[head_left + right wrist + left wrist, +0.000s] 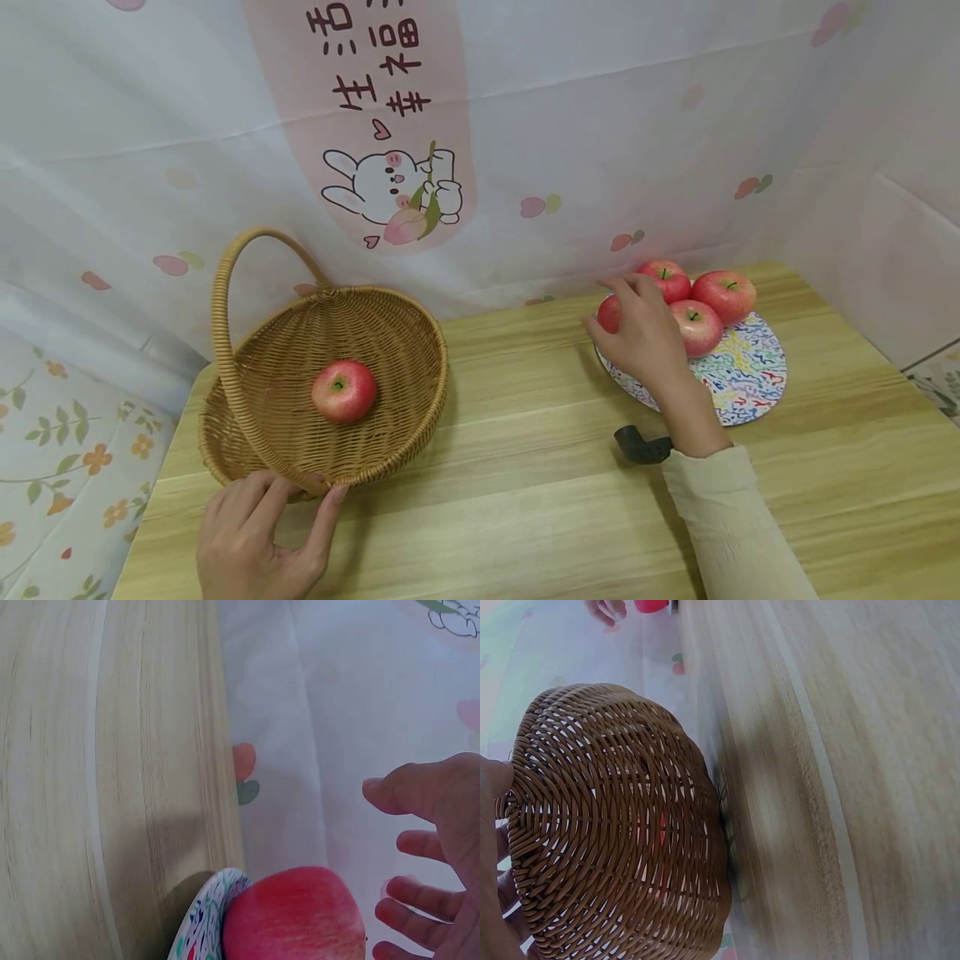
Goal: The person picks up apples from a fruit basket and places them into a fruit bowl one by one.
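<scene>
On the left stands a brown wicker basket point(408, 350) with a tall arched handle and one red apple point(345, 392) inside. My left hand point(251, 533) pinches the near rim at the foot of the handle; the left wrist view shows the outer weave point(622, 817) beside that hand. At the right, several red apples point(723, 297) sit together on a plate point(738, 379) with a colourful squiggle pattern. My right hand point(641, 333) hovers over the leftmost apple point(609, 314), partly hiding it. In the right wrist view its fingers are spread above that apple point(296, 915).
The wooden table point(510, 467) runs between basket and plate. Behind it hangs a pale printed cloth point(570, 133) with a rabbit picture. A black piece point(641, 446) shows by the right wrist, at the cuff of the light sleeve point(727, 508).
</scene>
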### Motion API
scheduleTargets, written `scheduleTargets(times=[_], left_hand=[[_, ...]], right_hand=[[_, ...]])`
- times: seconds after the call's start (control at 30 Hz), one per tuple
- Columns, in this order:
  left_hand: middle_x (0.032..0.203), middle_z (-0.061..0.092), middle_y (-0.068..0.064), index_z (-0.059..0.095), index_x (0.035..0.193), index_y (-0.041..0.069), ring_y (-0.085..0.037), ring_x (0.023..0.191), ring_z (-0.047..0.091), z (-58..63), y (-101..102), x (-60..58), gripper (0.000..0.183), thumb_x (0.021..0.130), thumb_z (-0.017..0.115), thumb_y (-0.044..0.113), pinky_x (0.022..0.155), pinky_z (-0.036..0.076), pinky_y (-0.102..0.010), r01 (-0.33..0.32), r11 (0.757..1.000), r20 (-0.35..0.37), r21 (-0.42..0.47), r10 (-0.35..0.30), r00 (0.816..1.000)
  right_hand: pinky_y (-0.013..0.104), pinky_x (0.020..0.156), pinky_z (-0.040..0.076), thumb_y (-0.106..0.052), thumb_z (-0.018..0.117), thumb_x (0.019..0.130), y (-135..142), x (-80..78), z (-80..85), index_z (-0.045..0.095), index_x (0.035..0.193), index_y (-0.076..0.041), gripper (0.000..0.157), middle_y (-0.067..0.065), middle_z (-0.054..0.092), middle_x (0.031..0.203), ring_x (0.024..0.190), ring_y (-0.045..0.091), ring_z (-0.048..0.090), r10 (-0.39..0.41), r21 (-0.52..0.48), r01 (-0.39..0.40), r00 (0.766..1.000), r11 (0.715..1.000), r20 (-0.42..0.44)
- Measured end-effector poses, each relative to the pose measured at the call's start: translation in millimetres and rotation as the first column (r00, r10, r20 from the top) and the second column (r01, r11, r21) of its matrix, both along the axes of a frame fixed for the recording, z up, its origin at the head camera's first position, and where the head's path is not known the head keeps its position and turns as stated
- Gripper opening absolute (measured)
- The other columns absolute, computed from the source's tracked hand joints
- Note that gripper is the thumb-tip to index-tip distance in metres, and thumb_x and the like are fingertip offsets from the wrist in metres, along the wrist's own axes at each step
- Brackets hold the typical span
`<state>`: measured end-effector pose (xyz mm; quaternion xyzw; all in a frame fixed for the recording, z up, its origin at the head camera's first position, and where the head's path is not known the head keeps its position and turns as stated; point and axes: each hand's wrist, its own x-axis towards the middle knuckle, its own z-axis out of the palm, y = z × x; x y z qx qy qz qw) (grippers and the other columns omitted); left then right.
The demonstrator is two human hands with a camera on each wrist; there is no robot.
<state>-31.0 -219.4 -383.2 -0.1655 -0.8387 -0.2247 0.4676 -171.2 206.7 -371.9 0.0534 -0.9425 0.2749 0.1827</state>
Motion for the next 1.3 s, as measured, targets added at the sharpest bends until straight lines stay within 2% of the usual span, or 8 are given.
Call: scheduleTargets(times=[0.27, 0.43, 0.6, 0.8, 1.03, 1.3], left_hand=[[0.065, 0.061, -0.004, 0.071, 0.068, 0.008, -0.023, 0.050, 0.051, -1.1, 1, -0.3, 0.058, 0.099, 0.064, 0.057, 0.060, 0.038, -0.031, 0.013, 1.000, -0.019, -0.013, -0.013, 1.000], [0.065, 0.062, -0.004, 0.072, 0.069, 0.007, -0.023, 0.052, 0.051, -2.4, -1, 0.2, 0.059, 0.099, 0.064, 0.057, 0.064, 0.037, -0.031, 0.007, 1.000, -0.008, -0.012, -0.007, 1.000], [0.067, 0.062, -0.004, 0.072, 0.071, 0.008, -0.023, 0.054, 0.052, -2.6, -2, 1.5, 0.058, 0.099, 0.064, 0.058, 0.067, 0.037, -0.030, -0.004, 1.000, 0.017, -0.008, 0.004, 1.000], [0.068, 0.062, -0.004, 0.072, 0.072, 0.007, -0.024, 0.056, 0.052, -4.4, -2, 3.5, 0.059, 0.099, 0.063, 0.059, 0.069, 0.036, -0.031, -0.019, 1.000, 0.048, -0.006, 0.019, 0.999], [0.069, 0.063, -0.005, 0.071, 0.071, 0.008, -0.026, 0.058, 0.053, -6.6, -4, 3.7, 0.060, 0.098, 0.064, 0.060, 0.071, 0.035, -0.034, -0.025, 1.000, 0.058, -0.002, 0.025, 0.998], [0.070, 0.064, -0.005, 0.071, 0.071, 0.007, -0.026, 0.058, 0.054, -6.1, -5, 3.1, 0.060, 0.098, 0.063, 0.060, 0.071, 0.035, -0.033, -0.022, 1.000, 0.073, -0.011, 0.023, 0.997]], right_hand=[[0.070, 0.104, 0.045, -0.022, 0.077, 0.093, -6, 3.9, 0.2, 0.061, 0.140, -0.001, 0.054, 0.028, 0.049, 0.147, 0.137, 0.045, 0.047, 0.018, -0.016, -0.017, 1.000, 1.000, 0.021], [0.068, 0.102, 0.048, -0.021, 0.077, 0.094, -8, 3.0, 2.5, 0.061, 0.141, -0.001, 0.054, 0.027, 0.049, 0.147, 0.137, 0.043, 0.047, 0.036, -0.038, -0.036, 0.999, 0.999, 0.013], [0.064, 0.101, 0.050, -0.021, 0.076, 0.095, -13, 3.5, 7.0, 0.060, 0.142, -0.001, 0.053, 0.024, 0.050, 0.144, 0.130, 0.042, 0.054, 0.073, -0.079, -0.072, 0.997, 0.994, 0.006], [0.064, 0.105, 0.046, -0.024, 0.076, 0.096, -24, 4.6, 10.0, 0.061, 0.142, -0.004, 0.052, 0.022, 0.053, 0.143, 0.123, 0.043, 0.060, 0.100, -0.109, -0.099, 0.995, 0.989, 0.005], [0.062, 0.108, 0.046, -0.022, 0.078, 0.096, -37, 2.9, 10.0, 0.062, 0.142, -0.003, 0.052, 0.022, 0.054, 0.140, 0.129, 0.044, 0.058, 0.165, -0.174, -0.161, 0.986, 0.971, 0.004], [0.054, 0.103, 0.050, -0.016, 0.078, 0.095, -49, 3.0, 9.2, 0.063, 0.139, -0.004, 0.048, 0.019, 0.057, 0.136, 0.122, 0.038, 0.059, 0.225, -0.233, -0.224, 0.974, 0.946, -0.024]])
